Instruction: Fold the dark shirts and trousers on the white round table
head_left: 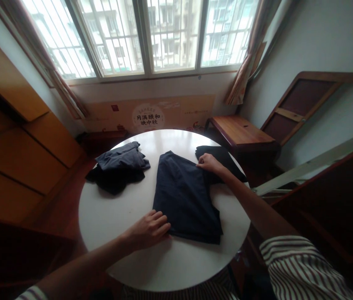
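A dark navy pair of shorts (184, 196), folded in half lengthwise by its look, lies flat on the white round table (114, 225). My left hand (151, 227) is at its near left corner, fingers curled closed on the edge; the thumb is mostly hidden. At the upper right edge of the shorts, my right hand (208, 162) pinches the cloth. Just beyond that hand lies a black folded garment (223, 156), partly covered by my wrist and forearm. To the left sits a loose pile with a grey garment (122, 156) on top of a black garment (114, 181).
A small wooden table (242, 131) stands behind on the right, near a leaning wooden frame (301, 104). Wooden cabinets (17, 154) line the left side. Beyond the round table, a printed banner (176, 112) hangs under the barred window (170, 37).
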`<move>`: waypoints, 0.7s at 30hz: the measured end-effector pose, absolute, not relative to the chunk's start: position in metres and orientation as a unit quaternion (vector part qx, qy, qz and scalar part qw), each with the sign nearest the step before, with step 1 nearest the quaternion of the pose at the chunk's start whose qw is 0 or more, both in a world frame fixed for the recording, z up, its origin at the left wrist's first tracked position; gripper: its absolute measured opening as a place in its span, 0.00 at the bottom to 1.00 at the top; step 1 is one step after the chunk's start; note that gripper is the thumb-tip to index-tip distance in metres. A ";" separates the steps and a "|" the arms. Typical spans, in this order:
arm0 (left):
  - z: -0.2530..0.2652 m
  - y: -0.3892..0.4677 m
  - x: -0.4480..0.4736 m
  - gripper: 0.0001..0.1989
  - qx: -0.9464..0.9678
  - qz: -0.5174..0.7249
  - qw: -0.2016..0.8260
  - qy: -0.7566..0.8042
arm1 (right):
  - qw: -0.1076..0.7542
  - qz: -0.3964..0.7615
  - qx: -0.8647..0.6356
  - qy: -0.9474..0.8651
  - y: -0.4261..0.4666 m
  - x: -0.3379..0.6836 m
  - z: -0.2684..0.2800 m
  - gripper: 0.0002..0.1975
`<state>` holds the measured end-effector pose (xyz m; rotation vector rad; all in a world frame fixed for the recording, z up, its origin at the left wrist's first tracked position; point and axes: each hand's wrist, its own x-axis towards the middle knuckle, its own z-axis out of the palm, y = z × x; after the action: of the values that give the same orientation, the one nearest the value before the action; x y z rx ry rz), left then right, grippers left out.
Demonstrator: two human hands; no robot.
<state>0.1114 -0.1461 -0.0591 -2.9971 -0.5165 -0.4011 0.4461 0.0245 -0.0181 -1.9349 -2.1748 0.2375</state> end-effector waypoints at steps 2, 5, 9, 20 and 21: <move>-0.058 -0.145 0.112 0.07 -0.978 -0.125 0.024 -0.167 | 0.127 0.082 -0.657 -0.739 0.024 0.452 -0.020 0.04; -0.056 -0.143 0.114 0.06 -0.980 -0.115 0.019 -0.159 | 0.155 0.076 -0.661 -0.730 0.022 0.459 -0.021 0.06; -0.052 -0.143 0.115 0.07 -0.982 -0.116 0.038 -0.144 | 0.178 0.071 -0.669 -0.718 0.022 0.466 -0.022 0.06; -0.042 -0.148 0.107 0.07 -0.991 -0.101 0.016 -0.089 | 0.170 -0.022 -0.673 -0.719 -0.010 0.444 -0.002 0.06; -0.040 -0.148 0.107 0.08 -0.991 -0.102 -0.008 -0.090 | 0.168 -0.050 -0.656 -0.734 -0.026 0.436 0.000 0.07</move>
<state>0.1068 -0.1481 -0.0396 -3.1288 -0.2833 -0.3229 0.4363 -0.0260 0.0004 -1.8658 -2.0884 -0.1434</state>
